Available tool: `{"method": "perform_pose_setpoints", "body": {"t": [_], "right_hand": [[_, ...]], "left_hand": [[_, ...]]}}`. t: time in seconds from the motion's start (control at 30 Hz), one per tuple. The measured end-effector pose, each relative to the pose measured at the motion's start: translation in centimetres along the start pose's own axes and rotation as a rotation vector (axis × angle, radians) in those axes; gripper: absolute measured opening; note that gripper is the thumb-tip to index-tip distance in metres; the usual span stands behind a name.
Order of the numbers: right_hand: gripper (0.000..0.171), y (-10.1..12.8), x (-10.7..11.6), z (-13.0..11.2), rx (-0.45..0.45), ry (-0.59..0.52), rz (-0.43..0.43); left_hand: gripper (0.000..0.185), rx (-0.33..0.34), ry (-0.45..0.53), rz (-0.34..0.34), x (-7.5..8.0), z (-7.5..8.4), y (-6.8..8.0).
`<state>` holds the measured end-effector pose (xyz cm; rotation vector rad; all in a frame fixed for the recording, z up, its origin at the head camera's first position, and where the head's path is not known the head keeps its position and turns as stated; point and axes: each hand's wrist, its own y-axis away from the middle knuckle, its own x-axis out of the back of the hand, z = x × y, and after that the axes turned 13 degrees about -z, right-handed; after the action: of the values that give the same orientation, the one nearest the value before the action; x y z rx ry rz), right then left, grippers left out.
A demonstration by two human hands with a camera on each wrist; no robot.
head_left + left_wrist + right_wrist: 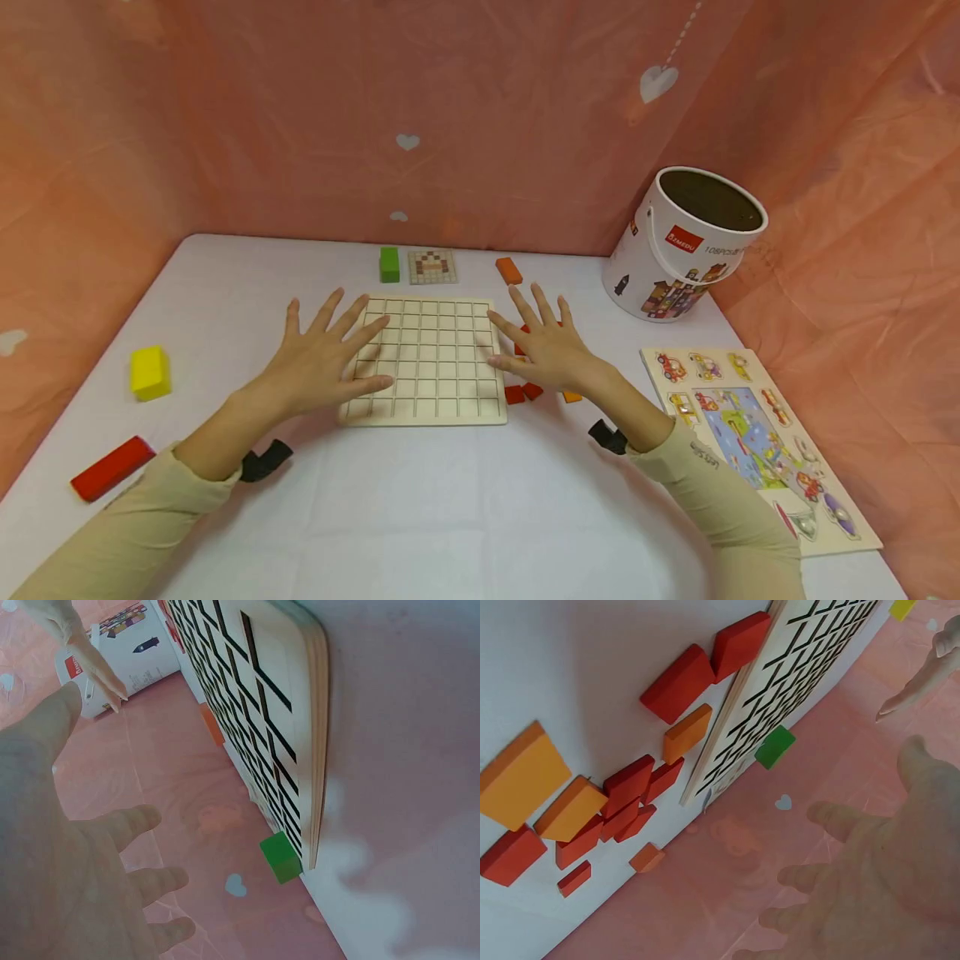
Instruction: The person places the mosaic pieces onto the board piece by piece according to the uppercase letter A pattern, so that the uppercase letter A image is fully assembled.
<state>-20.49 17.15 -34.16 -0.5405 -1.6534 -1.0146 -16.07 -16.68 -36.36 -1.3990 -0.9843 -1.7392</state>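
Note:
A pale wooden grid board (427, 360) lies flat on the table. My left hand (313, 367) hovers over its left side with fingers spread and nothing held. Over the right edge hangs my right hand (553, 354), fingers also spread apart, holding nothing. Partly hidden under the right hand is a loose group of small pieces; the right wrist view shows several red pieces (679, 682) and a few orange pieces (525, 776) beside the board. Behind the board are a green block (389, 265), a small pattern card (432, 267) and an orange block (509, 270).
On the left lie a yellow block (151, 372) and a red block (112, 469). A white bucket (637, 271) with a handle stands at the back right. Nearer on the right is a wooden picture puzzle (757, 433). Pink cloth (480, 125) encloses the table's back and sides.

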Motion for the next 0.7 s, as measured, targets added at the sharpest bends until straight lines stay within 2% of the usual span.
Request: {"method": "perform_pose_setpoints", "body": {"t": [0.2, 0.27, 0.33, 0.43, 0.57, 0.7], "right_hand": [[0.074, -0.2, 0.0, 0.3, 0.000, -0.006, 0.015], [0.074, -0.1, 0.1, 0.7, 0.007, -0.049, 0.020], [0.076, -0.2, 0.0, 1.7, 0.026, -0.123, 0.031], [0.073, -0.4, -0.1, 4.0, 0.064, -0.308, 0.025], [0.054, -0.8, -0.6, 8.5, 0.109, -0.536, 0.007], [0.036, -1.5, -1.3, 12.3, 0.135, -0.639, 0.002]], "left_hand": [[0.087, 0.004, 0.022, -0.004, -0.1, -0.3, -0.1], [0.084, -0.012, 0.056, -0.005, -0.2, -0.6, -0.1], [0.081, -0.045, 0.116, -0.014, -0.6, -1.0, 0.0], [0.080, -0.127, 0.263, -0.044, -1.3, -1.8, 0.1], [0.079, -0.190, 0.443, -0.111, -2.4, -3.1, 0.1], [0.078, -0.205, 0.537, -0.135, -3.3, -4.0, 0.0]]}}
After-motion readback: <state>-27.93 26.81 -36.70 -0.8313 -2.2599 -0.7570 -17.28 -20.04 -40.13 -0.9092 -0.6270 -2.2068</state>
